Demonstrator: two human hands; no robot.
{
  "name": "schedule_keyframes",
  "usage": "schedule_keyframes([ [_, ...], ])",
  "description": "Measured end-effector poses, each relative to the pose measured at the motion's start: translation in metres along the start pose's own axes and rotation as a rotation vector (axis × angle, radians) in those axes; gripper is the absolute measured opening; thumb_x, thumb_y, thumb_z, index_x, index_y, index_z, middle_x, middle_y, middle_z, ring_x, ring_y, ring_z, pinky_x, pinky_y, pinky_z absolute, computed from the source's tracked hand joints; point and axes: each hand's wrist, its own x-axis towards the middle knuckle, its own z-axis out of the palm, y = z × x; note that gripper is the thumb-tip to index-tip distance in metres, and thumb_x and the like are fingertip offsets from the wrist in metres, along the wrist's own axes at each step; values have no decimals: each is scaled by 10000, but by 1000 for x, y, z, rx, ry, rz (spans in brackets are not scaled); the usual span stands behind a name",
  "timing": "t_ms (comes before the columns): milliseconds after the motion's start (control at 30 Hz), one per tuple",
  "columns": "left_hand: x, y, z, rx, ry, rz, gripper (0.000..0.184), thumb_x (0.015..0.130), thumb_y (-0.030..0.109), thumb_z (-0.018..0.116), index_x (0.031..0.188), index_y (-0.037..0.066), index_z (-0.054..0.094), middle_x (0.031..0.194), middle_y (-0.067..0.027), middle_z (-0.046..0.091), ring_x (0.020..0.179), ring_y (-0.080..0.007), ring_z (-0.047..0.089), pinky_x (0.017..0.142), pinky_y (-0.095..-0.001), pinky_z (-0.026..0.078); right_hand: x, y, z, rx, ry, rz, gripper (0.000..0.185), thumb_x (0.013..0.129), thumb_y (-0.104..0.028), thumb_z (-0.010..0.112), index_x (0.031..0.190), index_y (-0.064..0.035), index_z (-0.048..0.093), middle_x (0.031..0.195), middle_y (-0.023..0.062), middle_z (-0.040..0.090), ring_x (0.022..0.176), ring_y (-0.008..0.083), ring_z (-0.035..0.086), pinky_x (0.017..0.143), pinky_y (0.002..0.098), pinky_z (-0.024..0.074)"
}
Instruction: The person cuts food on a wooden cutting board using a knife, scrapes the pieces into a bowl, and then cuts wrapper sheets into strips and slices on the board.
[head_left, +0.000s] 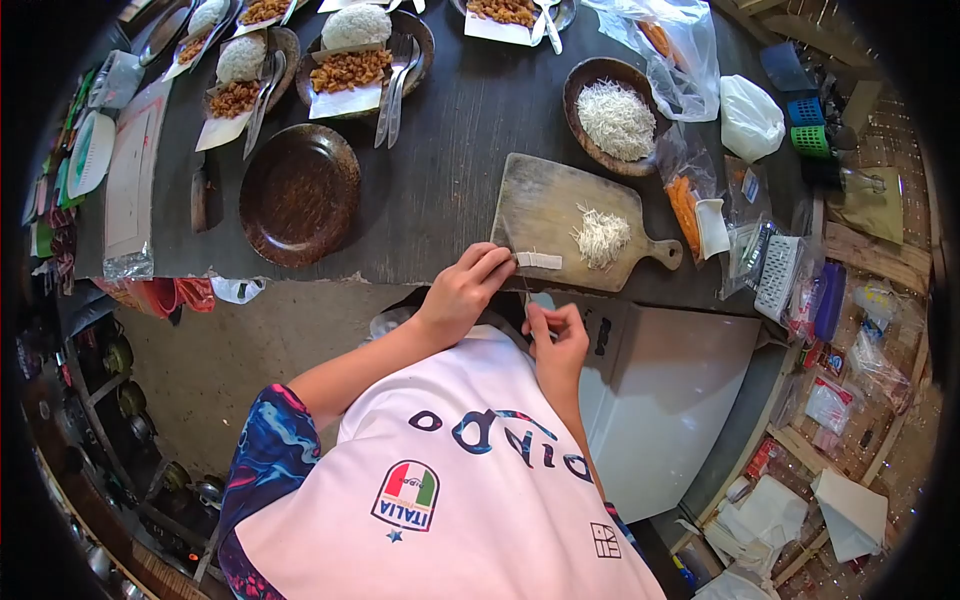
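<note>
My left hand rests at the near left edge of a wooden cutting board. Its fingers are bent and pressed against one end of a short white strip of food, which shows cut lines. My right hand is closed just off the board's near edge, around what looks like a thin knife seen almost edge-on; its handle is mostly hidden by the fingers. A pile of white shreds lies on the board toward its handle. Behind the board, a brown bowl holds more white shreds.
A bare brown plate and a dark-handled utensil lie left. Plates with rice, brown food and cutlery line the back. Bagged orange sticks, plastic bags and a white grater-like tool stand right.
</note>
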Motion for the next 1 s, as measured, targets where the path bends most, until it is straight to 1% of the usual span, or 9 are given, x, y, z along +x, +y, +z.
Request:
schedule_keyframes([
  [67,0,0,0,14,3,3,406,784,46,652,1178,-35,707,1240,-86,626,1211,-269,611,929,-336,587,0,4,-3,0,6,8,255,989,-185,780,899,-57,578,761,27,679,649,45,550,546,216,391],
  [133,1,-1,0,6,17,12,424,755,38,673,1172,-25,720,1231,-90,636,1193,-286,622,912,-359,595,0,2,-3,19,23,82,252,990,-178,778,896,-55,578,761,28,679,643,44,547,540,216,386],
  [233,-2,2,0,-11,18,7,433,738,31,691,1167,-18,729,1223,-93,643,1178,-294,630,896,-369,599,13,-7,8,59,-26,18,268,996,-185,772,902,-81,544,763,36,675,564,23,483,469,203,306],
  [267,2,0,-1,-8,25,12,433,737,30,694,1166,-17,730,1221,-93,645,1175,-293,632,893,-368,600,13,-4,9,56,-18,-11,270,993,-182,776,900,-82,543,766,47,683,565,28,496,465,205,310],
  [367,1,-2,1,-26,49,5,442,730,25,705,1170,-15,729,1211,-95,648,1163,-296,637,886,-370,599,-4,-5,-3,-45,14,68,264,982,-172,786,885,-58,568,756,23,674,610,37,518,523,217,372],
  [400,2,-2,0,-36,50,2,435,730,18,717,1164,-18,728,1205,-95,649,1154,-299,640,884,-370,599,-6,-2,-6,10,15,107,259,984,-165,782,885,-50,573,757,28,675,634,35,536,521,219,370],
  [500,3,-1,-3,25,19,39,379,803,53,662,1169,-31,717,1226,-82,629,1190,-266,620,907,-324,589,8,6,2,-8,19,-31,253,975,-161,792,892,-49,581,754,43,690,661,51,577,559,223,416],
  [600,2,1,-3,35,12,12,373,801,55,661,1158,-33,720,1229,-83,629,1197,-261,617,910,-323,590,12,-4,9,16,-1,-38,274,980,-186,792,894,-77,556,755,49,690,578,26,507,485,201,333],
  [1000,2,-2,-2,26,6,14,355,805,60,673,1146,-29,719,1226,-81,628,1182,-259,622,896,-321,596,2,2,0,-59,15,-54,275,989,-185,782,894,-75,548,756,29,672,550,29,475,482,207,325],
])
